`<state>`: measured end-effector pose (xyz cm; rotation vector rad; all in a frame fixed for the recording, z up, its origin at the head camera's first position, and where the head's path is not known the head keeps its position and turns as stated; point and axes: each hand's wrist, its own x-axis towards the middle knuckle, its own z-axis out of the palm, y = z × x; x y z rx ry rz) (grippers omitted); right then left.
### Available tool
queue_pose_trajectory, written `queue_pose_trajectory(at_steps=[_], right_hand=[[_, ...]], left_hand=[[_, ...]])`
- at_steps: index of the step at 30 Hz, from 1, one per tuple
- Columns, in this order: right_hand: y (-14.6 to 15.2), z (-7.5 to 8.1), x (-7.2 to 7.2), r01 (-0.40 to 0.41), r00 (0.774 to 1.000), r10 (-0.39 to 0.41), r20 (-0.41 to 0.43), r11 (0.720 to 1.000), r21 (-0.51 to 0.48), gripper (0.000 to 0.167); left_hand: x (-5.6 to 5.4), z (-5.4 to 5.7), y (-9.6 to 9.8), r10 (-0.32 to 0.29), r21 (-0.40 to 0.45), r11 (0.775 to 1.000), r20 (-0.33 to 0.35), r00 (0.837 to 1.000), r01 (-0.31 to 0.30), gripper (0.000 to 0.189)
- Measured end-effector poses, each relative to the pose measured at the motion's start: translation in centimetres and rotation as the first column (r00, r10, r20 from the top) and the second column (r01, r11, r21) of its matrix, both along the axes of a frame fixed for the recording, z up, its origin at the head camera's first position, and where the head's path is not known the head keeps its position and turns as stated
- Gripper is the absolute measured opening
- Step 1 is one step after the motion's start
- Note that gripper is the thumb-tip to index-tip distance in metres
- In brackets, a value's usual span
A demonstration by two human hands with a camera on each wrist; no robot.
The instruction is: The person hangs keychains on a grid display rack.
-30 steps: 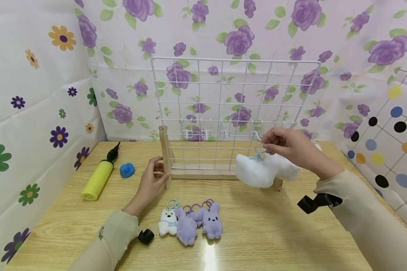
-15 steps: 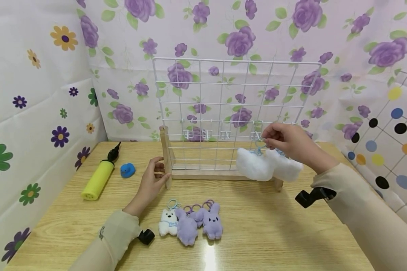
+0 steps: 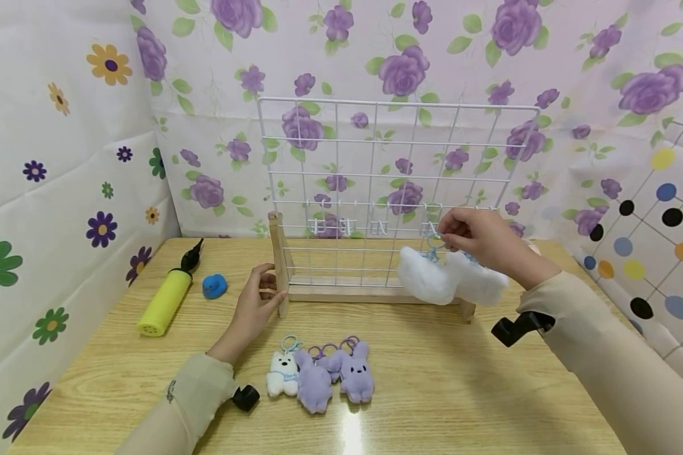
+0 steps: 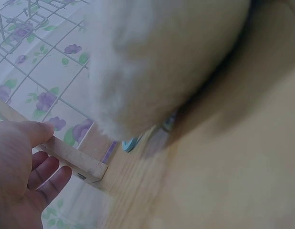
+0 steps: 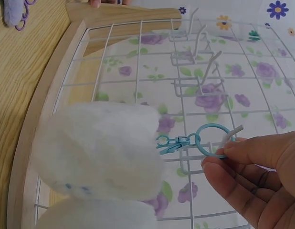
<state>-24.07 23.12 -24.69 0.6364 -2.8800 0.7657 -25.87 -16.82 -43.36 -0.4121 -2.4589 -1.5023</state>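
Slightly higher now: ring [image 5: 197, 138] pinched in my right hand [image 3: 480, 239], hook [image 3: 429, 228] at its 11 o'clock; left hand [image 3: 254, 302] grips stand [image 3: 278, 259].

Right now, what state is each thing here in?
Right hand: pinching blue ring
Blue ring: pinched; whether hooked, unclear
Fluffy white plush: dangling
Left hand: holding wooden stand
Wire rack: upright
Three left hooks: bare
White bear: lying face-up
Purple toys: bunched
Yellow pump: lying down
Blue duck: upright
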Motion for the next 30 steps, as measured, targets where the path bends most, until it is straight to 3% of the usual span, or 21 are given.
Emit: queue_pose_trajectory(at_steps=[30], right_hand=[[0.09,0.7,0.25,0.017,1.0,-0.016,-0.018,0.999,0.033,0.01]], left_hand=[[0.11,-0.03,0.1,0.008,-0.014,1.0,-0.024,1.0,-0.008,0.058]])
